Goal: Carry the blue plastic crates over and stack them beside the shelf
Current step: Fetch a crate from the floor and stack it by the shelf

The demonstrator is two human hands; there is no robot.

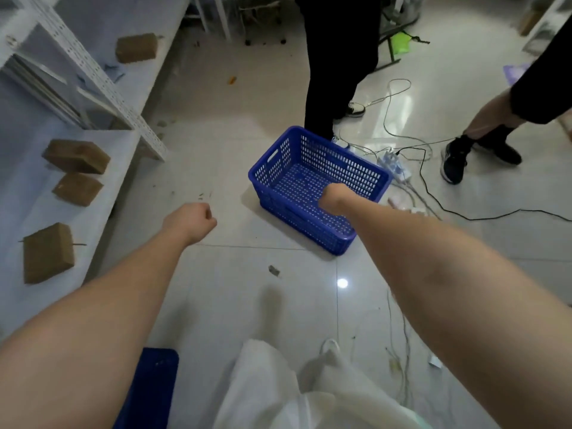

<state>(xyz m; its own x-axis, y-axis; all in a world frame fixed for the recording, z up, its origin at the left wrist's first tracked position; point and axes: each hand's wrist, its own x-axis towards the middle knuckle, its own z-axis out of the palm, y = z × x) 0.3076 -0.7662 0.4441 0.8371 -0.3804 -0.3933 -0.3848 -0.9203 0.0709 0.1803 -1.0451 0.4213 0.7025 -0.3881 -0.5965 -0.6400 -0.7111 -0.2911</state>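
Observation:
A blue perforated plastic crate (312, 168) sits empty on the tiled floor at centre, turned at an angle. My right hand (335, 198) hangs over its inside near the right-hand end, fingers curled under, not on any rim; my forearm crosses that end wall. To the crate's left, my left hand (188, 221) is a loose fist above bare floor, holding nothing. A second blue plastic piece (151, 385), seemingly another crate, shows at the bottom edge, mostly hidden by my left arm. The white shelf (93, 66) runs along the left side.
Brown cardboard boxes (75, 156) lie on the shelf boards. One person in black trousers (334, 72) stands right behind the crate; another person's leg and black shoe (455, 159) are at the right. Cables and a power strip (399, 168) sprawl beside the crate.

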